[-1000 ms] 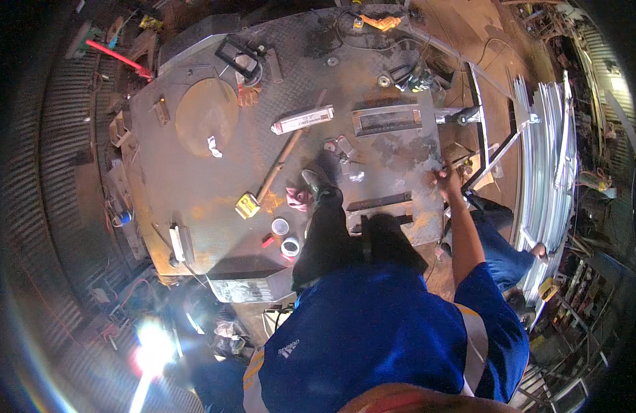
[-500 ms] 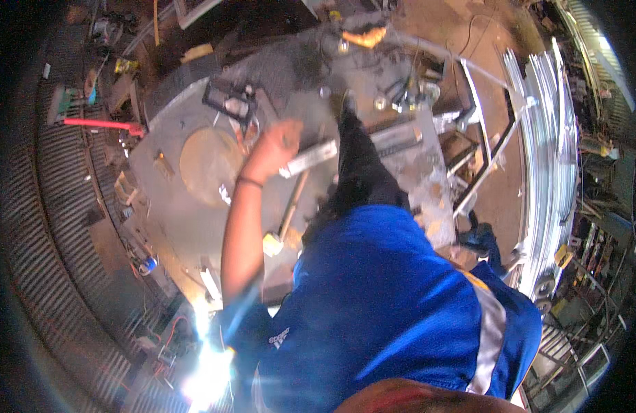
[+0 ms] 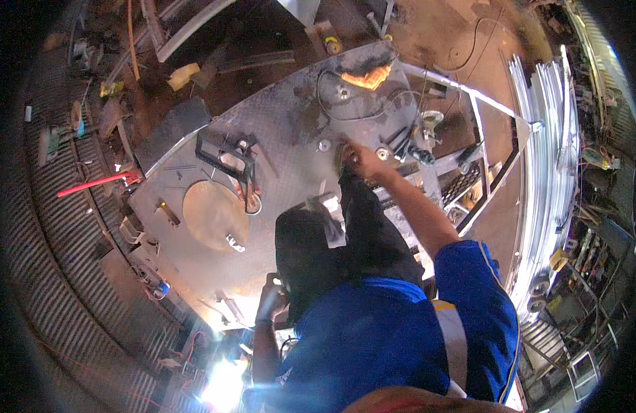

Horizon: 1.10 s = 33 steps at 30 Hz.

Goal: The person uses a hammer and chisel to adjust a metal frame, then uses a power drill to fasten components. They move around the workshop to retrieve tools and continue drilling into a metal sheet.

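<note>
My right hand [image 3: 364, 165] reaches out past my dark trousers [image 3: 373, 227] and lies at the end of the right trouser leg, low over the metal worktop [image 3: 276, 165]. Its fingers look curled in, and whatever they may hold is hidden. A small metal ring [image 3: 382, 153] lies just right of it; a round metal piece [image 3: 324, 145] is to its left. Beside my left thigh, my left hand [image 3: 272, 301] hangs close to the worktop's near edge, dark against the glare, so its fingers cannot be made out.
On the worktop lie a round tan disc [image 3: 211, 215], a black square frame [image 3: 225, 158], an orange-yellow cloth [image 3: 367, 78] and a dark power tool [image 3: 419, 155]. A red-handled lever [image 3: 94, 184] juts out at left. Long metal lengths [image 3: 541, 172] are stacked at right. Bright glare [image 3: 223, 389] shines at lower left.
My left hand has drawn back from over the worktop to beside my thigh. My right hand has come into view, stretched forward. My legs and the view have shifted.
</note>
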Each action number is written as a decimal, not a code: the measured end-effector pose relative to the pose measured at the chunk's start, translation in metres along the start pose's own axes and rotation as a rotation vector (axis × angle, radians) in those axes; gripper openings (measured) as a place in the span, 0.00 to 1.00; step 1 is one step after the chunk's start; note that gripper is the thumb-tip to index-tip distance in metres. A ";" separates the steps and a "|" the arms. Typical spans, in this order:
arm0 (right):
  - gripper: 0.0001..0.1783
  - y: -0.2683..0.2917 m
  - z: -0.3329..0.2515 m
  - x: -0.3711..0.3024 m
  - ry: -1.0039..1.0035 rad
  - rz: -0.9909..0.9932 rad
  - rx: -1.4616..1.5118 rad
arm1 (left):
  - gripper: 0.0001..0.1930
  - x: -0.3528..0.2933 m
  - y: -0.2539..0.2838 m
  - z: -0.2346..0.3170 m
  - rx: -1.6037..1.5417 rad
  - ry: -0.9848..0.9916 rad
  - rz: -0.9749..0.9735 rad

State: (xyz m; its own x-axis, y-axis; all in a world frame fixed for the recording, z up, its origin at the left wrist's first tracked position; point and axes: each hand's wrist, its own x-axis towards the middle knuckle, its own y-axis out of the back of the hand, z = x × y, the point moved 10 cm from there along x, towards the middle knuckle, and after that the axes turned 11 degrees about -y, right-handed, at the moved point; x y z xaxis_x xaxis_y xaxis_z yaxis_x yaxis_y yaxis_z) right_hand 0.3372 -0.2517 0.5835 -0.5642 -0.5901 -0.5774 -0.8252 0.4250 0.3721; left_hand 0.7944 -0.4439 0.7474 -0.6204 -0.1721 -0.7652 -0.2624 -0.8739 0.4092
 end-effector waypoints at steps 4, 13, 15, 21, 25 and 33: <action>0.47 -0.101 -0.009 -0.018 -0.054 0.025 0.011 | 0.26 0.034 0.031 0.018 0.104 0.053 0.105; 0.44 -0.163 -0.074 -0.130 -0.391 0.149 0.847 | 0.16 0.016 0.092 0.075 -0.015 -0.239 -0.346; 0.43 -0.171 -0.075 -0.130 -0.501 0.157 0.847 | 0.17 0.015 0.098 0.052 -0.074 -0.145 -0.450; 0.42 -0.208 0.044 -0.045 -0.605 0.292 0.871 | 0.17 0.102 0.077 -0.012 -0.052 -0.239 -0.495; 0.27 -0.149 0.192 0.101 -0.708 0.591 0.946 | 0.11 0.262 0.065 -0.001 -0.356 -0.267 -0.279; 0.36 0.030 0.472 0.391 -0.896 0.605 -0.174 | 0.09 0.561 0.026 0.176 0.153 -1.064 -0.233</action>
State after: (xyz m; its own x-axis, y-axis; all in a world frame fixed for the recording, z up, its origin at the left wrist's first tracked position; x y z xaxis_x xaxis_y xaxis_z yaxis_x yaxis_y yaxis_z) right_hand 0.1043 -0.1452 0.0258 -0.7117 0.4271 -0.5577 -0.4504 0.3318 0.8289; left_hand 0.3100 -0.4833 0.4162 -0.8444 0.5340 -0.0417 -0.4989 -0.7558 0.4241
